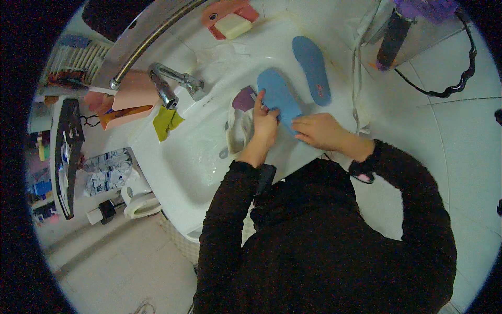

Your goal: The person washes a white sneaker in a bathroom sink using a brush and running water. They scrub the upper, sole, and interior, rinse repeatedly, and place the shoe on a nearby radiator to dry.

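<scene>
A blue shoe insole (279, 87) is held between my two hands above the right side of a white washbasin (172, 168). My left hand (265, 123) grips its left edge, with the thumb pointing up along it. My right hand (319, 131) has its fingers on the insole's lower end. A second blue insole (313, 70), with a small red mark, lies on the basin's ledge to the right. Just left of my left hand, a white shoe (235, 129) with a purple part rests in the basin, partly hidden by the hand and wrist.
A chrome faucet (164, 84) arches over the basin's left rim, near a yellow-green cloth (166, 122). A bar of soap (234, 26) sits in a pink dish at the back. A dark cylindrical object (394, 41) and a black cord (451, 90) are at the upper right.
</scene>
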`<state>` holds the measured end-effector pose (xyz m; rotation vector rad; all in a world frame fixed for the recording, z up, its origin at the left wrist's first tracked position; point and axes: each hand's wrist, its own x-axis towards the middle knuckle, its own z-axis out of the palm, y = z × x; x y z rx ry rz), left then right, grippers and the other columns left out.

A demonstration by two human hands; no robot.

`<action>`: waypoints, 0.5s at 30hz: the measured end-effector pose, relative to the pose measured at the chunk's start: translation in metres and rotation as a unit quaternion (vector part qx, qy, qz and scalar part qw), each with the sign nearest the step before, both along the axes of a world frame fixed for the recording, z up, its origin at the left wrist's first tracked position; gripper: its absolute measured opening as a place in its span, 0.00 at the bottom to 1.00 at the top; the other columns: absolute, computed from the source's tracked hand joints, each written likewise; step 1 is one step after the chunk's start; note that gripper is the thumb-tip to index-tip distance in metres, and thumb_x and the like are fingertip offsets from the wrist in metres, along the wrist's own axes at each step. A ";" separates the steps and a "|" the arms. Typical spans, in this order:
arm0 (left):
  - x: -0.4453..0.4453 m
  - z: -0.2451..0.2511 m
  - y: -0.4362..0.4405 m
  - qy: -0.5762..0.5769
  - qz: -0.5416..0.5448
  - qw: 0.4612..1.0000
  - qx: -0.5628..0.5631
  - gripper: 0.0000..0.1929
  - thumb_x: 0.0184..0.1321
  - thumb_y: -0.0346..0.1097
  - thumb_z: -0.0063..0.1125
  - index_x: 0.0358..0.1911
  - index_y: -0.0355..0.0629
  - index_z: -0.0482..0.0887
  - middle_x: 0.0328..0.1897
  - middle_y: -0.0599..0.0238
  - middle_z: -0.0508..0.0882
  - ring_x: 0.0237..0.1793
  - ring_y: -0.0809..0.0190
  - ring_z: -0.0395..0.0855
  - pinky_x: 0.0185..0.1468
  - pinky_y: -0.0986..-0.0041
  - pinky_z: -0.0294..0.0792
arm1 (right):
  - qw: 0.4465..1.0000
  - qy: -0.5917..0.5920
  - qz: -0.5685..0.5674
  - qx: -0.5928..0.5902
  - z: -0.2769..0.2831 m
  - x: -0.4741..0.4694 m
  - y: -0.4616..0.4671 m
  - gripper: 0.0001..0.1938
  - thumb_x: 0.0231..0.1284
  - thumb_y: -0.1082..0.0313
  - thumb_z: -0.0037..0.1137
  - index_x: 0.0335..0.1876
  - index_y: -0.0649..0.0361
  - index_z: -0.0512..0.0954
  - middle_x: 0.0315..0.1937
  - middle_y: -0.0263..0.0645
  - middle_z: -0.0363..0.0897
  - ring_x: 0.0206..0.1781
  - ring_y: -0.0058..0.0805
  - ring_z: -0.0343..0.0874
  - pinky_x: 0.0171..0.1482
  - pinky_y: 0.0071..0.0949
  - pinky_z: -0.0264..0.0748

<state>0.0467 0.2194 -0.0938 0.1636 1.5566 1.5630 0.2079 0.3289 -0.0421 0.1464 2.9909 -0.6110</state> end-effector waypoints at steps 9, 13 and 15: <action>-0.007 0.031 -0.047 0.064 -0.121 0.987 0.084 0.42 0.57 0.21 0.51 0.75 0.54 0.51 0.57 0.55 0.76 0.48 0.60 0.77 0.51 0.72 0.71 | 0.748 -0.023 -0.341 -0.569 0.003 -0.031 0.017 0.21 0.64 0.55 0.59 0.57 0.60 0.75 0.39 0.37 0.81 0.37 0.26 0.83 0.39 0.30 0.81; -0.004 0.014 -0.084 0.407 -0.167 0.898 -0.025 0.47 0.51 0.35 0.65 0.75 0.43 0.51 0.58 0.48 0.68 0.54 0.51 0.73 0.58 0.67 0.68 | 0.640 -0.004 -0.336 -0.691 -0.024 -0.067 -0.028 0.17 0.63 0.59 0.61 0.51 0.62 0.75 0.36 0.38 0.84 0.32 0.26 0.83 0.32 0.29 0.82; -0.006 0.007 -0.108 0.393 -0.138 0.906 -0.072 0.50 0.48 0.41 0.71 0.74 0.39 0.53 0.58 0.46 0.66 0.56 0.49 0.71 0.60 0.65 0.67 | 0.682 -0.053 -0.287 -0.671 -0.032 -0.081 -0.039 0.18 0.62 0.56 0.61 0.50 0.61 0.77 0.37 0.40 0.84 0.33 0.30 0.84 0.34 0.32 0.82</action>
